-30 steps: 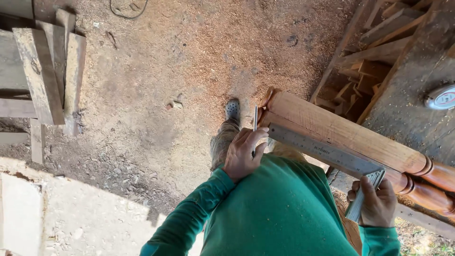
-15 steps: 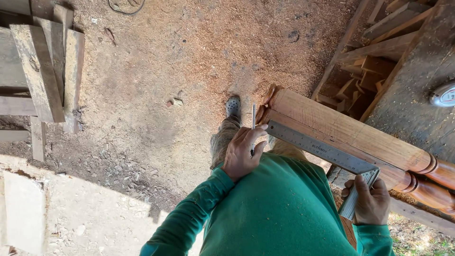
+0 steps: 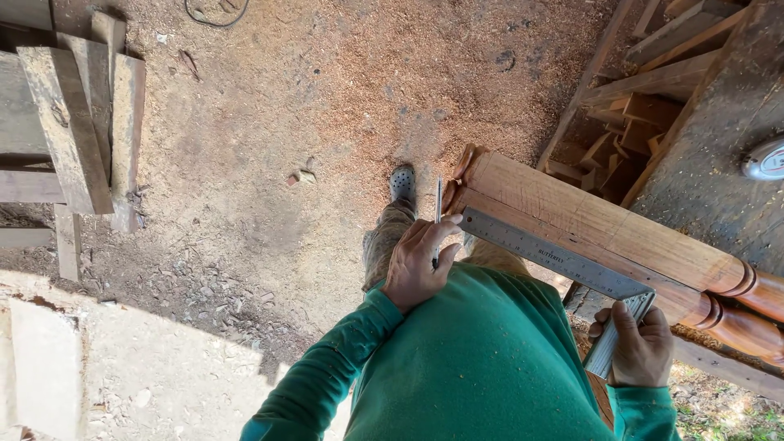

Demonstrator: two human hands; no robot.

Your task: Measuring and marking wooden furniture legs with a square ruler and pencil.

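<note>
A long reddish turned wooden post lies across in front of me, its square end near my body. A metal try square rests along its near edge. My right hand grips the square's short leg at the lower right. My left hand holds a pencil upright at the post's end, close to the square's long blade. Green sleeves cover both arms.
Sawdust covers the dirt floor. Rough planks are stacked at the left. Wood offcuts lie in a pit at the upper right, beside a dusty bench with a round tape measure. My shoe stands below the post's end.
The view has shifted slightly. My right hand has slid a little lower along the square's short leg. The left hand stays at the post's end with the pencil.
</note>
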